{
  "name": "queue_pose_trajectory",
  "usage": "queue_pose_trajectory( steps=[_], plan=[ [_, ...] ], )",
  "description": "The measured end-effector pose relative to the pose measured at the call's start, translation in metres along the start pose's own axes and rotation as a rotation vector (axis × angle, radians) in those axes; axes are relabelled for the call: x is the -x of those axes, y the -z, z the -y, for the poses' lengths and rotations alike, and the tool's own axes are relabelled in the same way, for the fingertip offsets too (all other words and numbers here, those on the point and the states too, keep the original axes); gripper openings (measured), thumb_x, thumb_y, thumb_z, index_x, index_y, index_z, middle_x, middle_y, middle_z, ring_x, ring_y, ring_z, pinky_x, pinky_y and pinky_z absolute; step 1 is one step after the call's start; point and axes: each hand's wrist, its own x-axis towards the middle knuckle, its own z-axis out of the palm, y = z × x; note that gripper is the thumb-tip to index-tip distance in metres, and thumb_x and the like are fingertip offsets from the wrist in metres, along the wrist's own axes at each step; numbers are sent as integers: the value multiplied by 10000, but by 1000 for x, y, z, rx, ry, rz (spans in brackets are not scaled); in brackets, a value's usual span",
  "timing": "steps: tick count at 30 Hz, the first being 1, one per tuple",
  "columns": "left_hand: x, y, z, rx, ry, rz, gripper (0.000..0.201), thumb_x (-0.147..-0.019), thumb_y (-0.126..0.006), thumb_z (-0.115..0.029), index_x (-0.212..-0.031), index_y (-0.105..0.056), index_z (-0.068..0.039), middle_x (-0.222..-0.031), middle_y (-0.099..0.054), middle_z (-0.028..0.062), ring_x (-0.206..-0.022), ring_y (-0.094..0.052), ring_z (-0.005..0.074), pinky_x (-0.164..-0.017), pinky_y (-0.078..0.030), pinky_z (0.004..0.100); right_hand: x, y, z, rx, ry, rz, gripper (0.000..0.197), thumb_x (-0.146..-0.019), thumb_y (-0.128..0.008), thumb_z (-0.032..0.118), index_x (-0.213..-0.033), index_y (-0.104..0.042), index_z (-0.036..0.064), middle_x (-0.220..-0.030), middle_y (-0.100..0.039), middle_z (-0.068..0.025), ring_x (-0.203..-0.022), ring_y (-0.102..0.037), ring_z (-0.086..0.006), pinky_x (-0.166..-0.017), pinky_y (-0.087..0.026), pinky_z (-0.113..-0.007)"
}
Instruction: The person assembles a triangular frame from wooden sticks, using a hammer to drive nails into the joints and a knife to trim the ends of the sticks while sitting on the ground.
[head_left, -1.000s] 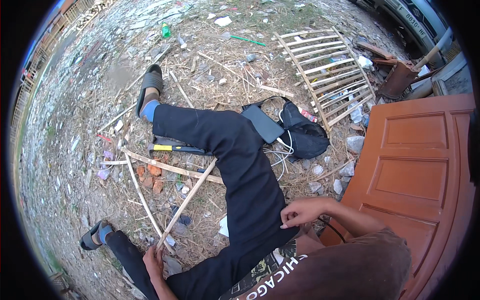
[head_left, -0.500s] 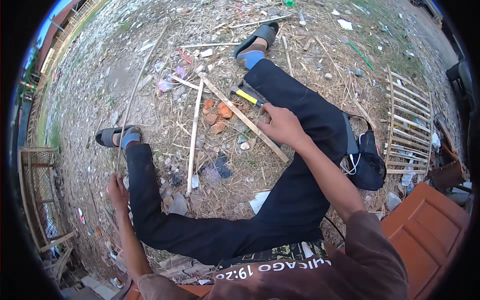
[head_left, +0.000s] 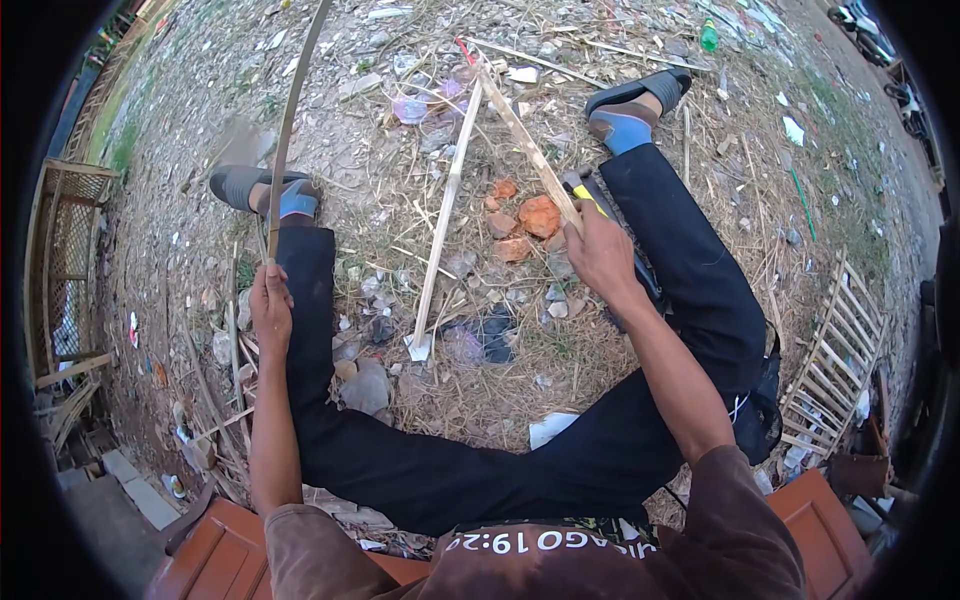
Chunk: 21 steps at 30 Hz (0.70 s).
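Note:
My left hand (head_left: 271, 305), beside my left knee, is closed round the lower end of a long thin bamboo strip (head_left: 288, 125) that rises past my left foot to the top of the view. Between my legs two wooden slats meet at their far ends in a narrow peak. My right hand (head_left: 603, 255) grips the near end of the right slat (head_left: 528, 140). The left slat (head_left: 447, 215) lies on the ground. Just beyond my right hand is a hammer (head_left: 588, 197) with a yellow and black handle, partly hidden by the hand.
Orange brick chunks (head_left: 540, 216) lie between the slat and my right hand. A slatted wooden rack (head_left: 835, 350) stands at right, a mesh-panelled wooden frame (head_left: 68, 265) at far left. Orange-brown panels (head_left: 820, 535) are behind me. Litter and stones cover the ground; a green bottle (head_left: 709, 36) lies far off.
My right hand has gone from beside the hammer handle to a grip on the right slat. My left hand still holds the bamboo strip, now more upright. The whole view has shifted.

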Motion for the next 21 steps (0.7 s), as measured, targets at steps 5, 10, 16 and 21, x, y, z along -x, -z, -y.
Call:
queue_pose_trajectory(
  steps=[5,10,16,21],
  plan=[
    [1,8,8,69,49,-18,439,-1066,-436,-455,-882,-522,-66,-635,-328,-60,-544,-325,41,-506,-329,230,-59,77,10,-177,83,-230,319,-962,-607,228,-1177,-588,-7,-860,-682,-249,-794,-673,-425,-709,-514,-465],
    [-4,1,5,100,72,-20,422,-1071,-432,-439,-897,-521,-65,-632,-319,-67,-540,-312,33,-502,-321,225,-88,149,-20,-245,147,-532,354,-986,-622,298,-1195,-620,12,-900,-700,-148,-790,-673,-230,-730,-511,-373],
    [7,-16,0,-11,-39,69,408,-1078,-426,-417,-897,-542,-70,-627,-337,-66,-544,-318,27,-495,-298,229,-94,211,-95,-139,5,-704,378,-994,-625,314,-1180,-608,-14,-857,-649,-84,-703,-598,-156,-650,-487,-306],
    [8,-19,-5,-190,-111,89,425,-1080,-432,-391,-884,-554,-34,-637,-371,-41,-586,-353,62,-532,-308,264,-64,224,-104,-548,-101,-627,299,-1012,-610,235,-1195,-605,-1,-727,-449,37,-529,-395,-31,-466,-322,-207]
  ],
)
